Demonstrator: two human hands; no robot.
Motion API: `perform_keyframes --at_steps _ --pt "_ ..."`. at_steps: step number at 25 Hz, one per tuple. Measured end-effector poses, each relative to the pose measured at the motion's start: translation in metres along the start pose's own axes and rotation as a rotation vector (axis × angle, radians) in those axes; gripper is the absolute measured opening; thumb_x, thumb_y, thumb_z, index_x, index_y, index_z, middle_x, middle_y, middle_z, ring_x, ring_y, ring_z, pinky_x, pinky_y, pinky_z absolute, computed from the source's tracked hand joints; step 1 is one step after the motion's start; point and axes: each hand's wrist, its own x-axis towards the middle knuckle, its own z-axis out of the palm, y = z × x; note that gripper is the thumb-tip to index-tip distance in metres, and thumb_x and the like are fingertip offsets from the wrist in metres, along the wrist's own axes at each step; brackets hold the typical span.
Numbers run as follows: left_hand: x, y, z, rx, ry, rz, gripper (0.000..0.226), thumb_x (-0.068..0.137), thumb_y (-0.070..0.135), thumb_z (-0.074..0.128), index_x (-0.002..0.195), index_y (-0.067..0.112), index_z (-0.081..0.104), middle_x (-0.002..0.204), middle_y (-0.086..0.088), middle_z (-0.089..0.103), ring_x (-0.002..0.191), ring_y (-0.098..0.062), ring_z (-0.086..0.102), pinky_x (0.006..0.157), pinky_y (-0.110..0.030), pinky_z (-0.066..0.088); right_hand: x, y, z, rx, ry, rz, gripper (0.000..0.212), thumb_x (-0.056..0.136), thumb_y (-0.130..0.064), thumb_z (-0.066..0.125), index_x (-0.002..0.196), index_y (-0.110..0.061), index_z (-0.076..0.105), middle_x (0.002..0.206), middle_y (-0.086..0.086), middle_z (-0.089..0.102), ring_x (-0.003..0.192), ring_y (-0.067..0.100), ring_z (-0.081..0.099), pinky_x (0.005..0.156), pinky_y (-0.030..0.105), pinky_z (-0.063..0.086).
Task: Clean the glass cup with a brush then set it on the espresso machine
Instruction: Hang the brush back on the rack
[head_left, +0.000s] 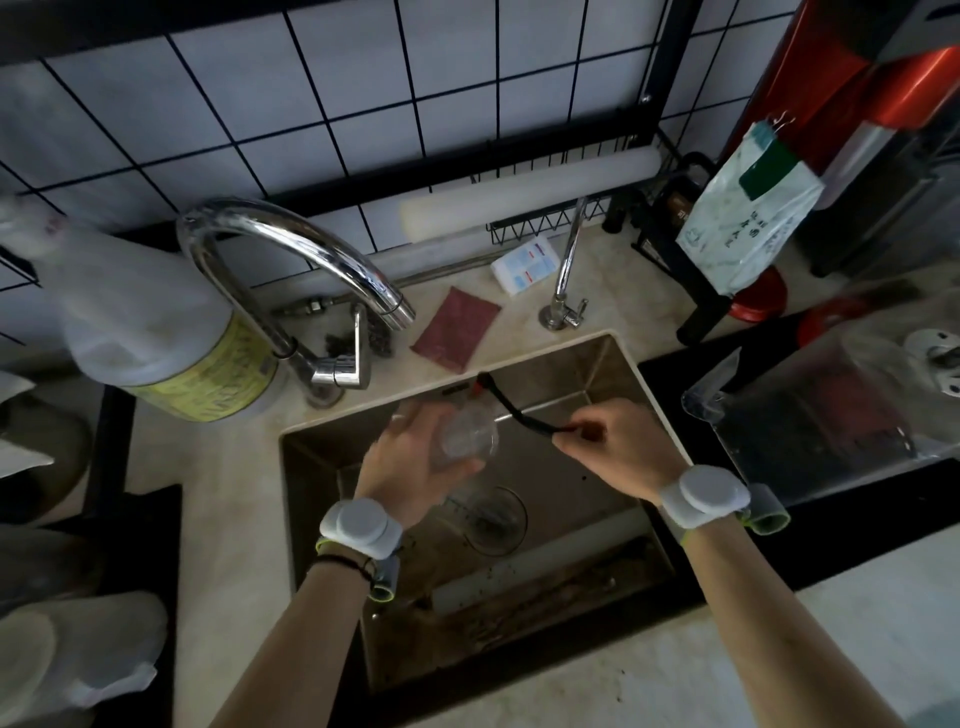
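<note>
Holding glass cup (466, 435) in left hand (415, 467) over sink (613, 364).
Right hand (613, 447) pinching brush (511, 410) handle, long axis angling leftward, bristle end just beyond cup's far side.

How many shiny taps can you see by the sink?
2: the big curved chrome tap behind the steel sink's left corner, and the thin chrome tap behind its right corner. None seems hidden.

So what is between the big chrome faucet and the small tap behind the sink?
In the head view, a dark red scouring pad lies flat on the counter between the big faucet and the small tap. Nothing else lies there.
</note>
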Motion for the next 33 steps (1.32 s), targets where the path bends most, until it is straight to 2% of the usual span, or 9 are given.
perform_keyframes --at_steps 3,6,10,14,18,22,25,31,33 --pt "-0.009 -0.009 0.003 0.178 -0.291 -0.064 0.056 0.077 0.063 0.074 0.12 0.029 0.064 0.113 0.005 0.064 0.102 -0.019 0.067 0.081 -0.034 0.055 -0.007 0.005 0.008 -0.167 -0.197 0.054 0.026 0.098 -0.042 0.065 0.081 -0.025 0.076 0.079 -0.006 0.072 0.077 0.015 0.07 0.065 0.031 0.052" --pt "-0.015 -0.014 0.002 0.028 -0.081 -0.121 0.068 0.075 0.065 0.075 0.129 0.031 0.05 0.11 0.01 0.058 0.096 -0.015 0.062 0.085 -0.038 0.056 -0.01 0.009 0.007 0.086 -0.11 0.038 0.031 0.098 -0.043 0.065 0.068 -0.033 0.067 0.066 -0.009 0.065 0.065 0.013 0.066 0.064 0.037 0.053" --pt "-0.022 -0.011 0.003 0.06 -0.211 -0.144 0.055 0.077 0.06 0.076 0.113 0.03 0.047 0.106 0.01 0.063 0.094 -0.017 0.067 0.081 -0.039 0.059 -0.016 0.011 0.019 0.006 -0.266 0.121 0.039 0.102 -0.04 0.06 0.069 -0.02 0.065 0.064 -0.001 0.06 0.061 0.019 0.06 0.061 0.032 0.042" --pt "-0.029 -0.009 0.003 -0.027 -0.018 -0.081 0.055 0.081 0.07 0.066 0.116 0.032 0.048 0.108 0.011 0.06 0.09 -0.012 0.063 0.077 -0.034 0.057 -0.024 0.013 0.027 0.184 -0.129 0.07 0.039 0.098 -0.045 0.063 0.062 -0.03 0.061 0.056 -0.008 0.06 0.054 0.007 0.058 0.064 0.033 0.047" --pt "-0.035 -0.006 0.005 0.025 -0.212 -0.107 0.048 0.085 0.066 0.065 0.117 0.033 0.049 0.112 0.008 0.063 0.097 -0.018 0.066 0.082 -0.04 0.057 -0.03 0.012 0.026 0.093 -0.22 0.082 0.047 0.1 -0.046 0.061 0.06 -0.023 0.058 0.058 -0.002 0.057 0.056 0.017 0.057 0.063 0.036 0.046" --pt "-0.028 0.0 -0.004 0.039 -0.069 -0.07 0.047 0.077 0.068 0.069 0.108 0.04 0.046 0.106 0.011 0.059 0.088 -0.015 0.062 0.074 -0.037 0.056 -0.029 0.011 0.018 0.133 -0.156 0.052 0.044 0.099 -0.047 0.062 0.059 -0.029 0.06 0.057 -0.005 0.058 0.055 0.014 0.058 0.061 0.035 0.047" --pt "-0.028 0.008 -0.009 0.093 -0.262 -0.093 0.044 0.074 0.06 0.077 0.103 0.038 0.052 0.105 0.013 0.058 0.093 -0.015 0.064 0.081 -0.038 0.057 -0.034 0.011 0.017 0.027 -0.217 0.123 0.044 0.1 -0.046 0.062 0.064 -0.02 0.062 0.057 -0.004 0.056 0.056 0.016 0.057 0.061 0.035 0.043" --pt "-0.032 0.034 -0.034 0.121 -0.199 0.023 0.043 0.074 0.053 0.078 0.106 0.038 0.053 0.106 0.011 0.052 0.093 -0.017 0.06 0.082 -0.036 0.053 -0.078 0.017 0.015 0.459 -0.058 -0.037 0.038 0.101 -0.051 0.057 0.099 -0.02 0.078 0.055 -0.015 0.054 0.049 -0.001 0.047 0.055 0.018 0.037" --pt "-0.03 0.049 -0.049 0.143 -0.195 0.056 0.045 0.074 0.052 0.078 0.108 0.035 0.054 0.107 0.01 0.053 0.095 -0.017 0.059 0.083 -0.036 0.052 -0.094 0.008 0.006 0.638 -0.007 -0.107 0.042 0.094 -0.062 0.061 0.096 -0.024 0.079 0.054 -0.011 0.055 0.051 -0.001 0.05 0.056 0.018 0.04"
